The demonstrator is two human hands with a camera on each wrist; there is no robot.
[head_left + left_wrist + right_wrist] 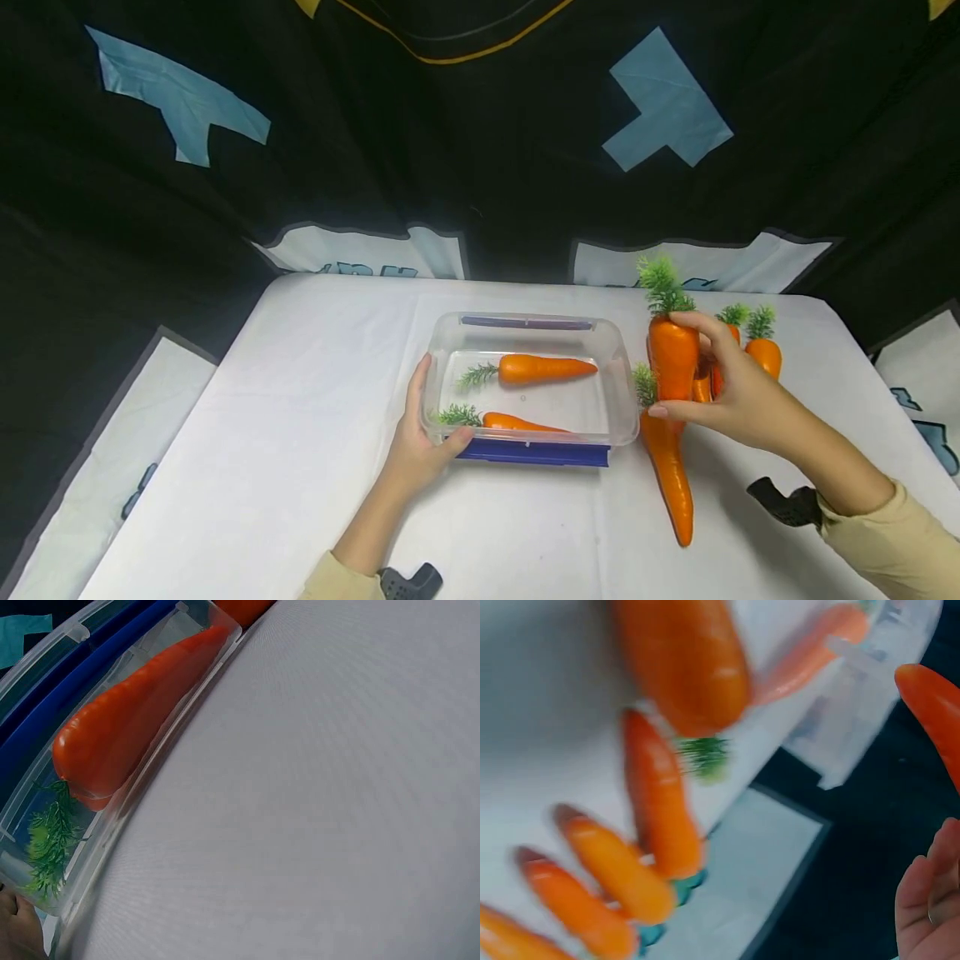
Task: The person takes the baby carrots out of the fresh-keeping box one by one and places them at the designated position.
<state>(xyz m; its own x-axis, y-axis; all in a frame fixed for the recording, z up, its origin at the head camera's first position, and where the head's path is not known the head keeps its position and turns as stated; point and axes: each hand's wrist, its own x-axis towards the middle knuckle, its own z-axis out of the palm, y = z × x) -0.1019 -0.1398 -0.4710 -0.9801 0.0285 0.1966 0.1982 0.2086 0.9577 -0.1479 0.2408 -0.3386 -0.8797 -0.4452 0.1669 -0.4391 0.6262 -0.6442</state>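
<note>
A clear plastic box [630, 392] with blue side latches stands at the middle of the table. Two toy carrots lie inside: the back carrot [543, 369] and the front carrot [517, 422]. My left hand [420, 446] grips the box's left front corner, thumb on the near rim; part of it shows in the left wrist view. Right of the box, my right hand [738, 392] pinches a carrot [673, 358] between thumb and fingers, green leaves up. This carrot [939, 712] also appears above the fingers in the right wrist view. Below it, a large carrot [670, 475] lies on the cloth.
Several more carrots [765, 357] lie behind my right hand, partly hidden by it. In the right wrist view they form a blurred row [660, 802]. White cloth [300, 400] covers the table, and a black patterned curtain [480, 150] hangs behind it.
</note>
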